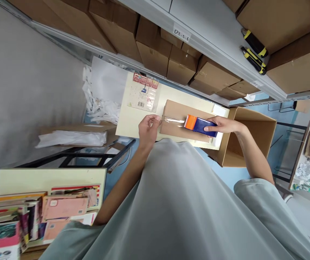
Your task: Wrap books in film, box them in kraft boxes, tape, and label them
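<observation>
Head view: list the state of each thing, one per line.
small box, closed, lying on the table
tape, pulled out across the small box
tape dispenser, gripped by right hand
left hand, pinching the tape end
large box, open

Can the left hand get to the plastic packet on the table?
Probably yes: the packet lies just beyond the left hand with bare table between. But that hand is pinching the tape end at the box.

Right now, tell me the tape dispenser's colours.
Tape dispenser: blue body, orange front; head view.
</observation>
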Action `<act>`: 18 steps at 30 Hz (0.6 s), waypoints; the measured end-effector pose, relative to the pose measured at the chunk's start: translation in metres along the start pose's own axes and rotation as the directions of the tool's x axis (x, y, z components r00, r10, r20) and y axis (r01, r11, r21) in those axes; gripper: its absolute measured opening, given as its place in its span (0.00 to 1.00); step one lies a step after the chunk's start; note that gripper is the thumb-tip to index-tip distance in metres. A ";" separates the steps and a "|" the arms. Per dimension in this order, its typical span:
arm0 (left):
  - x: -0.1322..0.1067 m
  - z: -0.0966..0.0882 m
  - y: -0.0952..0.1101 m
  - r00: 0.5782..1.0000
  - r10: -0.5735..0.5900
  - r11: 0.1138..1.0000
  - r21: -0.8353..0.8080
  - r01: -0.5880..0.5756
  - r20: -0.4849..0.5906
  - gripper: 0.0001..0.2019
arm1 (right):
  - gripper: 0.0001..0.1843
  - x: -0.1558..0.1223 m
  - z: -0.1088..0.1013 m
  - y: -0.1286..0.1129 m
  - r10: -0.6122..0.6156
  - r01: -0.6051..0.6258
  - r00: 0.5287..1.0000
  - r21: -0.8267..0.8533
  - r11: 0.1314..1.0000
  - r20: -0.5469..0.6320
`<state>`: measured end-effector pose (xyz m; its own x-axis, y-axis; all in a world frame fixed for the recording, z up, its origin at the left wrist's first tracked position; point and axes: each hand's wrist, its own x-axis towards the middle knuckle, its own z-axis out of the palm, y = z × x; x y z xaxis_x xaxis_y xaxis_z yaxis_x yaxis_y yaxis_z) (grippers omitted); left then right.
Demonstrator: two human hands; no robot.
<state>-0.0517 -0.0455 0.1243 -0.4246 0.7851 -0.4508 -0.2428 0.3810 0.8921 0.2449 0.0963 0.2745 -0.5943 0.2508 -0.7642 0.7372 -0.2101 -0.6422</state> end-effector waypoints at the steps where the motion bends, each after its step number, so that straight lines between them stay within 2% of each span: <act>1: 0.002 0.001 -0.003 1.000 -0.006 0.999 -0.044 0.007 0.008 0.20 | 0.34 0.001 0.000 0.000 -0.005 0.005 1.000 0.006 1.000 0.013; 3: 0.005 0.003 -0.008 1.000 -0.018 0.991 -0.133 0.021 0.024 0.21 | 0.33 0.003 0.000 0.000 -0.015 0.014 1.000 0.010 1.000 0.027; 7: 0.010 0.002 -0.012 0.999 -0.037 0.984 -0.173 0.039 0.018 0.22 | 0.33 0.007 0.002 -0.002 -0.020 0.020 1.000 -0.004 1.000 0.000; 12: 0.020 0.000 -0.012 0.992 -0.122 0.981 -0.150 0.122 0.009 0.20 | 0.34 0.014 0.007 -0.006 -0.019 0.018 0.999 -0.051 0.999 -0.028; 18: 0.034 0.008 -0.021 0.985 -0.173 0.980 -0.103 0.170 -0.020 0.15 | 0.34 0.018 0.011 -0.008 -0.014 0.011 0.998 -0.069 0.998 -0.054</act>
<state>-0.0540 -0.0225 0.0901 -0.3939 0.6973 -0.5988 -0.3998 0.4567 0.7948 0.2249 0.0923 0.2653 -0.5868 0.3041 -0.7505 0.7511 -0.1419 -0.6448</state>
